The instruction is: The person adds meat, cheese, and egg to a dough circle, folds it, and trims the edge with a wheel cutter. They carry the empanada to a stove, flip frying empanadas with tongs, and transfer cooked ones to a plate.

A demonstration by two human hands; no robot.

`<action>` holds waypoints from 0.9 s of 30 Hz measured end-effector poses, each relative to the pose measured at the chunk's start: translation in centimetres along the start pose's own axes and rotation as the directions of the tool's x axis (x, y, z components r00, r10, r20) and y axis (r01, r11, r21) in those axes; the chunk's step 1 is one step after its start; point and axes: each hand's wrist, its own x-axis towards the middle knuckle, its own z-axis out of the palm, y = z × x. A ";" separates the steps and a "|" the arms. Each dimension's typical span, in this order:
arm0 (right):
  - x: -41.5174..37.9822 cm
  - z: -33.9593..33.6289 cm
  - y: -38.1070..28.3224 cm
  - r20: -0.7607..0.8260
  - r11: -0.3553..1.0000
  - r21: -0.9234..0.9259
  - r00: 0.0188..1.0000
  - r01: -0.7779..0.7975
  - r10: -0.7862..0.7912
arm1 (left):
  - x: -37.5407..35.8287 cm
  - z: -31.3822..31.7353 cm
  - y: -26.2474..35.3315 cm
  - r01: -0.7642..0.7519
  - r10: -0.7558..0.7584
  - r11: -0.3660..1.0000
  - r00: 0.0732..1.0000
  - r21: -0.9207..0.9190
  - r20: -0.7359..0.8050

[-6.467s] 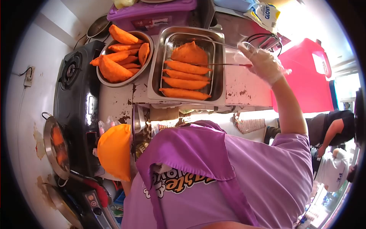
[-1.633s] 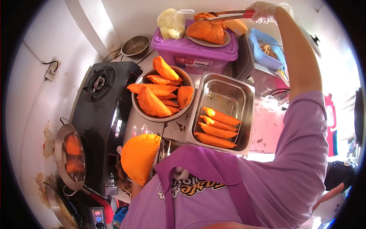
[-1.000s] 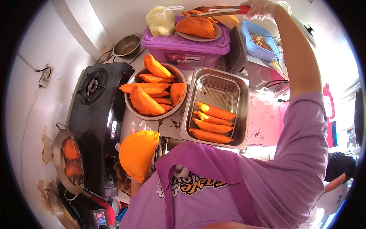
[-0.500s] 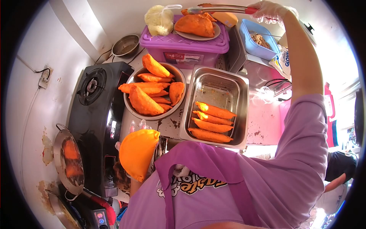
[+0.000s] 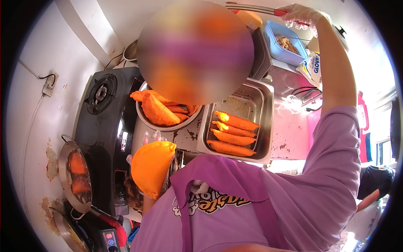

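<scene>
My left hand [image 5: 156,137], in a clear plastic glove, holds up a smooth, uncooked-looking orange empanada [image 5: 152,169] in front of my apron. Most of that hand is behind the empanada. At the top right, my gloved right hand [image 5: 303,16] is closed on the red grips of metal tongs [image 5: 252,8]. The tongs reach left, and their tips are lost in a blurred patch. Fried empanadas [image 5: 157,110] fill a metal bowl [image 5: 147,121], partly blurred over. Several more empanadas [image 5: 234,136] lie in a row in a steel tray [image 5: 268,126] with a wire rack.
On the left stands a black gas stove [image 5: 107,138]. A pan [image 5: 67,168] holds orange pieces at lower left. A blue container [image 5: 294,52] with brown filling and a glove packet [image 5: 311,69] are at upper right. Another person [image 5: 375,182] stands at the right edge.
A blurred patch now covers the purple box, the plate and part of the bowl. My right hand and the tongs hardly differ; the empanada in my left hand stays put.
</scene>
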 end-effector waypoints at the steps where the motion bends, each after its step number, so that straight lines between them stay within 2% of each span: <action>1: -1.2 0.0 -1.4 0.001 1.000 0.000 1.000 0.000 0.000 | 0.0 0.0 -0.1 -0.006 0.005 1.000 1.000 -0.008 -0.013; 3: -4.8 0.1 -5.6 0.013 0.981 -0.131 0.989 -0.145 0.148 | 0.0 0.1 -0.1 -0.010 0.009 1.000 1.000 -0.020 -0.011; 5: -3.9 -0.5 -3.5 -0.027 0.989 -0.134 0.998 -0.068 0.065 | -0.1 0.2 -0.3 0.000 -0.001 1.000 1.000 -0.030 -0.025; 6: -3.3 -0.4 -1.6 -0.091 0.997 0.064 0.995 0.042 -0.036 | -0.1 0.3 -0.3 -0.021 0.020 0.999 0.999 -0.028 -0.029; 7: -3.9 -0.6 -0.7 -0.046 0.985 0.169 0.998 0.040 -0.033 | -0.2 0.4 -0.3 -0.041 0.041 0.999 0.999 -0.026 -0.033; 9: -8.4 -0.3 -2.8 0.035 0.992 0.125 0.999 0.018 -0.023 | -0.4 0.4 -0.4 -0.049 0.051 0.998 0.997 0.037 -0.051; 10: -9.3 0.9 -2.8 -0.038 0.999 0.048 0.999 0.005 -0.003 | -0.5 0.2 -0.1 -0.057 0.059 0.997 0.998 0.042 -0.031; 11: -11.0 1.5 -2.6 -0.026 0.999 0.048 1.000 -0.005 0.006 | -0.5 0.0 0.0 -0.068 0.069 0.997 0.998 0.047 -0.011; 13: -13.8 2.2 -2.3 -0.047 0.997 -0.080 0.999 0.007 -0.011 | -0.7 -0.1 0.1 -0.047 0.047 0.998 0.999 0.041 0.000; 15: -13.5 2.4 2.7 0.068 0.983 -0.015 0.981 0.181 -0.179 | -1.1 -0.1 0.1 -0.028 0.026 0.999 0.998 0.033 0.051; 16: -13.2 2.7 4.6 0.101 0.982 0.049 0.977 0.182 -0.186 | -1.3 -0.2 0.1 -0.025 0.023 0.999 0.997 0.029 0.077; 18: -15.0 5.4 4.1 0.071 0.930 0.143 0.934 0.337 -0.350 | -1.9 -0.2 0.2 -0.042 0.038 0.999 0.991 0.029 0.129; 19: -15.2 6.6 3.8 0.004 0.912 0.058 0.914 0.406 -0.407 | -2.3 0.2 0.2 -0.078 0.071 0.996 0.985 0.035 0.158; 20: -15.1 7.0 3.1 0.015 0.878 -0.131 0.887 0.460 -0.462 | -3.0 0.2 0.2 -0.140 0.129 0.989 0.974 0.049 0.188; 21: -14.9 7.7 1.4 0.104 0.931 0.016 0.925 0.364 -0.364 | -3.9 0.2 0.6 -0.235 0.220 0.970 0.959 0.066 0.176; 23: -14.5 9.8 -0.7 0.098 0.920 0.211 0.929 0.331 -0.357 | -5.2 0.8 -0.4 -0.277 0.281 0.955 0.959 0.110 -0.022; 24: -14.0 10.0 -2.6 0.118 0.884 0.003 0.878 0.467 -0.464 | -6.3 1.0 -0.8 -0.276 0.273 0.955 0.961 -0.110 -0.041; 25: -15.5 12.0 -5.4 -0.054 0.810 -0.031 0.808 0.585 -0.586 | -7.0 0.7 -1.0 -0.317 0.308 0.941 0.947 -0.117 -0.086; 27: -15.1 15.2 -9.0 -0.104 0.724 0.254 0.762 0.642 -0.639 | -9.2 0.1 -1.8 -0.423 0.409 0.892 0.905 -0.156 -0.116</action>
